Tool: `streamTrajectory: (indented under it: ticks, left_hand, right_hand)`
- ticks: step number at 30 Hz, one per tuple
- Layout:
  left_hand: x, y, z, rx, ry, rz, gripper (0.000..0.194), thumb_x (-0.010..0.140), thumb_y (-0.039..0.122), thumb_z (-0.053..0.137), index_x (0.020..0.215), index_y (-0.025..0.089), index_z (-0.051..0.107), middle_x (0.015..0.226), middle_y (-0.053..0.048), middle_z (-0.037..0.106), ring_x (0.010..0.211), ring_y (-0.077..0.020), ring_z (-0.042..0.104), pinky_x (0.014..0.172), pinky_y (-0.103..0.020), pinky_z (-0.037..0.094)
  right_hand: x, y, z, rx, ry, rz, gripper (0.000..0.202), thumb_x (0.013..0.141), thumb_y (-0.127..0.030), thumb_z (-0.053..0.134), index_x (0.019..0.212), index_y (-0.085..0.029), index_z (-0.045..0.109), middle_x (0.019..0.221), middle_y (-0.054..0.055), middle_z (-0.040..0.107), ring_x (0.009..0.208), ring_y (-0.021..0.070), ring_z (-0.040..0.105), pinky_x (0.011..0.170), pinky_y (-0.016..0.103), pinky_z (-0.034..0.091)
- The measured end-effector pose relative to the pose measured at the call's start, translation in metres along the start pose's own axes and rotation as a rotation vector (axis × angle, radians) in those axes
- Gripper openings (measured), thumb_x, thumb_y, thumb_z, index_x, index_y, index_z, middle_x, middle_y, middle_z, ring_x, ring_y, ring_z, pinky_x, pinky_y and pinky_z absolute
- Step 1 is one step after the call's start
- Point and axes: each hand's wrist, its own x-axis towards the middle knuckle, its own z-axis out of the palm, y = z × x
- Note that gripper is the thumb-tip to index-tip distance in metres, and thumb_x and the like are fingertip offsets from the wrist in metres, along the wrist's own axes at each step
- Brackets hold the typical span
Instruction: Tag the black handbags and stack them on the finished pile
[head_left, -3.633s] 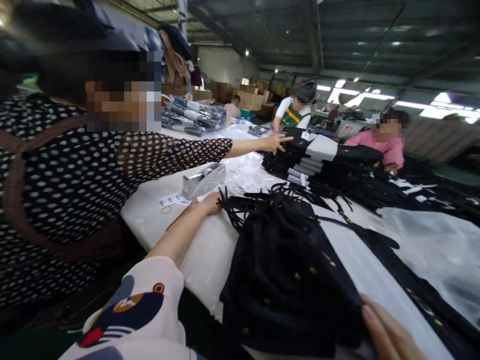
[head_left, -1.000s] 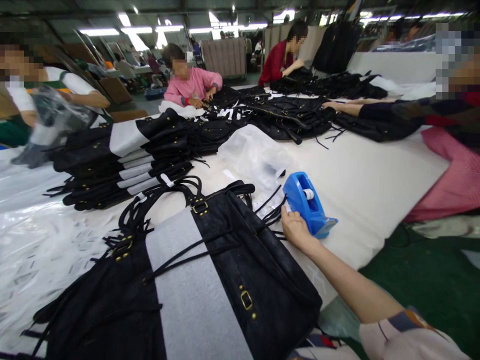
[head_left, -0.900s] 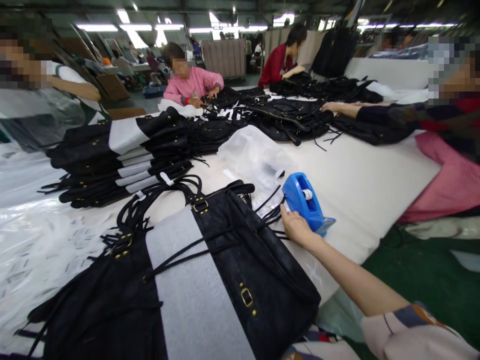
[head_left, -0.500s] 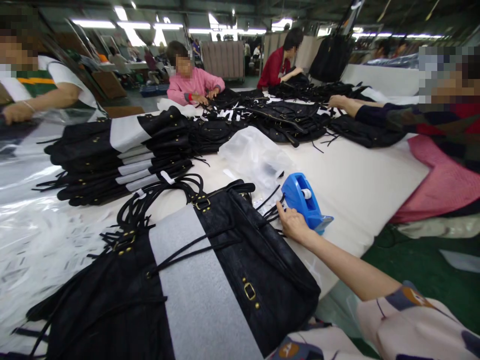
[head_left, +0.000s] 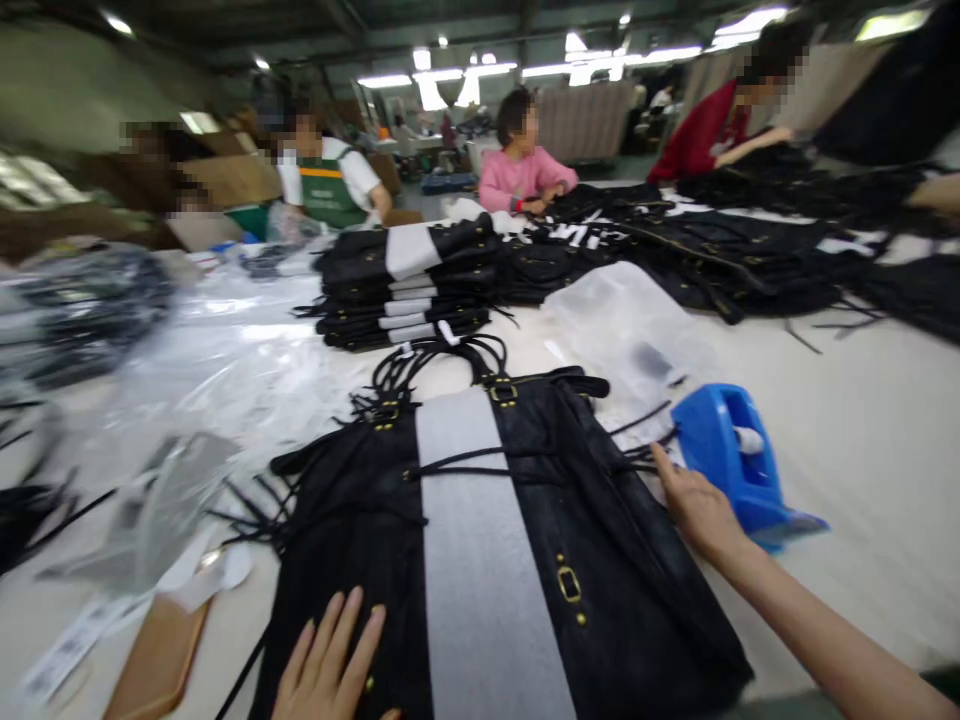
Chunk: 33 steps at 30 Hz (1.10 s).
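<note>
Newly in view since the earlier frame, the left hand lies at seven o'clock, fingers loosely spread on the black bag at six, so I now see both hands about the work. At four o'clock the right hand sits between bag and blue tape dispenser; I cannot tell whether it grips anything. Farther off, a bag stack stands at ten.

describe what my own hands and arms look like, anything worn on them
Both the left hand and right hand are ungloved, slim-fingered, with no ring visible. The right forearm is bare, without a watch. No sleeve shows clearly.
</note>
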Motion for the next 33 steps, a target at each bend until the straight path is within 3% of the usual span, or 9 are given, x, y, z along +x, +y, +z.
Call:
streamTrajectory:
  ticks: [3,9,11,16,19,23,26,29,33]
  left_hand:
    - [0.003,0.007,-0.017,0.054,-0.103,-0.030,0.077,0.072,0.047,0.051,0.138,0.017,0.025,0.141,-0.014,0.030,0.129,-0.0302,0.028,0.104,-0.044,0.022]
    - [0.004,0.016,-0.025,0.047,-0.124,-0.092,0.071,0.075,0.044,0.049,0.137,0.016,0.027,0.142,-0.013,0.026,0.130,-0.0308,0.025,0.104,-0.046,0.023]
    - [0.003,0.016,-0.024,0.044,-0.109,-0.091,0.070,0.075,0.043,0.049,0.137,0.017,0.028,0.142,-0.013,0.027,0.130,-0.0299,0.026,0.104,-0.044,0.023]
    - [0.005,0.012,-0.022,0.081,-0.063,-0.050,0.071,0.075,0.045,0.050,0.137,0.018,0.027,0.141,-0.012,0.031,0.128,-0.0281,0.029,0.105,-0.041,0.022]
    - [0.003,0.006,-0.019,0.100,-0.055,-0.013,0.071,0.075,0.047,0.049,0.137,0.019,0.028,0.139,-0.010,0.035,0.126,-0.0269,0.034,0.102,-0.039,0.028]
    - [0.006,-0.013,-0.012,0.012,-0.030,0.054,0.069,0.071,0.054,0.052,0.132,0.026,0.037,0.128,-0.008,0.049,0.114,-0.0259,0.049,0.084,-0.033,0.045]
    - [0.035,-0.020,-0.023,-0.171,-0.036,-0.033,0.053,0.073,0.051,0.054,0.122,0.030,0.049,0.112,-0.004,0.061,0.096,-0.0201,0.060,0.075,-0.027,0.050]
    - [0.091,-0.007,-0.055,-0.481,-0.063,-0.155,0.036,0.080,0.041,0.050,0.112,0.027,0.057,0.107,-0.001,0.062,0.095,-0.0159,0.060,0.083,-0.025,0.049]
    - [0.178,0.019,-0.078,-0.937,-0.049,-0.280,0.030,0.080,0.031,0.051,0.107,0.020,0.060,0.106,-0.005,0.062,0.093,-0.0159,0.059,0.079,-0.026,0.049]
  right_hand:
    - [0.006,0.021,0.016,0.172,0.024,-0.099,0.061,0.077,-0.012,0.030,0.137,-0.013,0.025,0.087,0.019,0.063,0.078,0.0287,0.061,0.066,0.037,0.047]
    - [0.015,0.033,0.012,0.197,-0.056,0.046,0.066,0.071,-0.017,0.036,0.135,-0.009,0.026,0.072,0.016,0.063,0.068,0.0367,0.062,0.060,0.043,0.046]
    - [0.013,0.029,-0.002,0.196,-0.055,0.131,0.063,0.073,-0.020,0.035,0.134,-0.010,0.027,0.067,0.014,0.062,0.067,0.0355,0.062,0.061,0.042,0.046]
    - [0.018,0.025,-0.046,0.423,0.043,0.316,0.059,0.071,-0.025,0.045,0.128,-0.011,0.038,0.090,0.015,0.062,0.082,0.0320,0.059,0.073,0.040,0.043]
    - [0.020,0.027,-0.086,0.771,0.045,0.393,0.046,0.064,-0.025,0.052,0.109,-0.016,0.056,0.082,0.010,0.062,0.079,0.0275,0.057,0.070,0.037,0.042]
    - [0.022,0.012,-0.146,1.439,-0.156,0.337,0.043,0.051,-0.017,0.059,0.093,-0.017,0.061,0.073,0.003,0.062,0.063,0.0163,0.055,0.059,0.028,0.042]
    - [0.027,-0.011,-0.176,1.649,-0.366,0.140,0.048,0.048,-0.015,0.062,0.097,-0.017,0.062,0.071,0.001,0.063,0.060,0.0140,0.056,0.058,0.027,0.043]
    - [0.032,-0.040,-0.190,1.654,-0.549,-0.066,0.052,0.049,-0.015,0.064,0.101,-0.018,0.062,0.075,0.002,0.064,0.063,0.0150,0.058,0.058,0.027,0.043]
    - [0.034,-0.076,-0.207,1.447,-0.494,-0.369,0.053,0.057,-0.016,0.067,0.109,-0.019,0.060,0.076,0.001,0.061,0.064,0.0108,0.054,0.056,0.022,0.041]
